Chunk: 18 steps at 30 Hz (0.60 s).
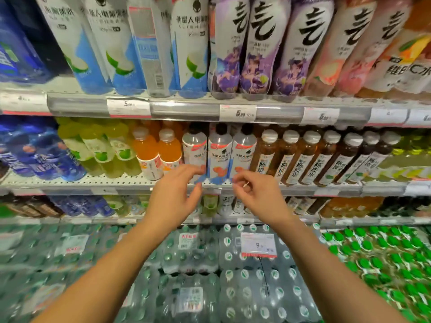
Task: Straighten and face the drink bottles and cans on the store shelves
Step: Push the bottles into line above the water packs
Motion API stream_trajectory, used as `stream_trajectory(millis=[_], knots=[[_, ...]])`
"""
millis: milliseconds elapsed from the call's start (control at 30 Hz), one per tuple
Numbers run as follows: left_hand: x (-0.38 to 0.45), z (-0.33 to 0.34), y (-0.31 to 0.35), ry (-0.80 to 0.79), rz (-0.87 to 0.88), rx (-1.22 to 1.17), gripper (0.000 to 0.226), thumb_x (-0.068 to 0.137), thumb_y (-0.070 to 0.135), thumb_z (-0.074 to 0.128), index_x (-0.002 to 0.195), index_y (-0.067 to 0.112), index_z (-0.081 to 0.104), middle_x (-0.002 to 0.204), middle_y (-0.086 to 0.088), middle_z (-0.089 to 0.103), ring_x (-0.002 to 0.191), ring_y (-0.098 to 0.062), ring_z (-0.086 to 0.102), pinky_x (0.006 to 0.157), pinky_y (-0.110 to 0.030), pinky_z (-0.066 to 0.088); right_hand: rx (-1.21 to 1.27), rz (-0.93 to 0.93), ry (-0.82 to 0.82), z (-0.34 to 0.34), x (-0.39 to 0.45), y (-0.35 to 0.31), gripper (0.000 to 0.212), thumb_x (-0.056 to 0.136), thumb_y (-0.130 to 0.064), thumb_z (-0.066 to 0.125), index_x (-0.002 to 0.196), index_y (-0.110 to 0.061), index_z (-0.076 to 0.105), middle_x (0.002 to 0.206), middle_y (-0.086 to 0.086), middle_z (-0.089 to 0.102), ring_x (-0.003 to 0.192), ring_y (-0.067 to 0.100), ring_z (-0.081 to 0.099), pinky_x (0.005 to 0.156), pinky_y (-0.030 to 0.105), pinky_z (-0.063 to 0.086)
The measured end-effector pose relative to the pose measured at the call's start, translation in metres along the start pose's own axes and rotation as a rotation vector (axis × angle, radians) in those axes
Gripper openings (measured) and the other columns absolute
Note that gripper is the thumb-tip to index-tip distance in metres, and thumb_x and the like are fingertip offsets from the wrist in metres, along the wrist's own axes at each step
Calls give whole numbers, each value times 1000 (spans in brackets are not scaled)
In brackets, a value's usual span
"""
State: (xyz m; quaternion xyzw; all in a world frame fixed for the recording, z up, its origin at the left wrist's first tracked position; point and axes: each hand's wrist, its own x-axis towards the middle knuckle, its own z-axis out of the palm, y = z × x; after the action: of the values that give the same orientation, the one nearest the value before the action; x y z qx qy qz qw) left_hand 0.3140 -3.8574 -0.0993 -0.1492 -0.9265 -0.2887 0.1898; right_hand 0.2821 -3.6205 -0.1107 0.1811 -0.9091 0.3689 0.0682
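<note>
Bright, even store lighting; wide-angle view, soft throughout.
Lit from above, with pale glare streaks along the price rail and hardly any shadow. Sharpest just below that rail, at the clear black-capped bottles. Smeared by motion blur far below the rail and toward both sides; bowed and tilted at the edges.

A: Where does the view look from?

B: There is one wide-angle camera, worn on the person's head. It faces forward and down at the store shelves, close up.

A: How close?

B: Both forearms reach in from the bottom edge. The left hand and right hand sit near the centre, at the middle shelf's front. Shelf lines bow outward near the edges. No second view exists.
</note>
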Motion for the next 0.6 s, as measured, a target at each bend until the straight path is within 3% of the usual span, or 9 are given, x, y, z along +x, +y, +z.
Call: stream_trajectory(millis=[67,167,233,300,333,400,600], knots=[[-25,17,-29,-135,-96,57,34,90,36,51,120,26,64,122,10,65,110,-13,60,90,-32,51,-93,62,-173,30,-5,17,39,87,-44,52,108,-19,74,89,-14,69,85,15,70,82,37,56],[-61,42,-68,-381,-209,145,40,89,40,53,125,25,62,131,4,60,118,-22,57,96,-38,50,-238,138,-449,83,-8,49,70,85,-60,44,135,-15,63,131,5,67,114,26,65,96,36,49],[-79,50,-86,-526,-256,209,45,90,37,59,132,22,59,144,-4,53,128,-28,52,103,-43,48,-307,198,-610,116,-8,71,77,95,-56,53,155,-10,39,158,12,43,141,29,45,112,37,37],[-92,51,-97,-666,-309,270,56,93,39,61,144,19,49,157,-10,38,138,-33,43,110,-45,42,-301,231,-672,143,-3,87,85,99,-46,59,162,-8,16,169,12,15,153,29,25,120,39,30],[-97,50,-103,-722,-337,294,62,94,41,60,149,18,43,161,-10,32,142,-33,38,113,-45,39,-291,238,-648,154,0,91,88,99,-44,60,163,-8,10,170,11,8,152,31,24,118,40,33],[-104,44,-114,-796,-376,330,66,96,43,57,154,20,35,165,-8,24,145,-32,32,115,-43,36,-272,240,-543,174,11,100,87,97,-40,63,160,-8,13,166,10,15,142,38,39,105,46,45],[-112,21,-151,-876,-417,397,67,98,44,57,155,20,33,164,-8,27,146,-30,32,116,-40,35,-188,372,-336,224,47,118,52,92,-46,64,123,-5,59,117,21,65,109,40,63,86,45,53]])
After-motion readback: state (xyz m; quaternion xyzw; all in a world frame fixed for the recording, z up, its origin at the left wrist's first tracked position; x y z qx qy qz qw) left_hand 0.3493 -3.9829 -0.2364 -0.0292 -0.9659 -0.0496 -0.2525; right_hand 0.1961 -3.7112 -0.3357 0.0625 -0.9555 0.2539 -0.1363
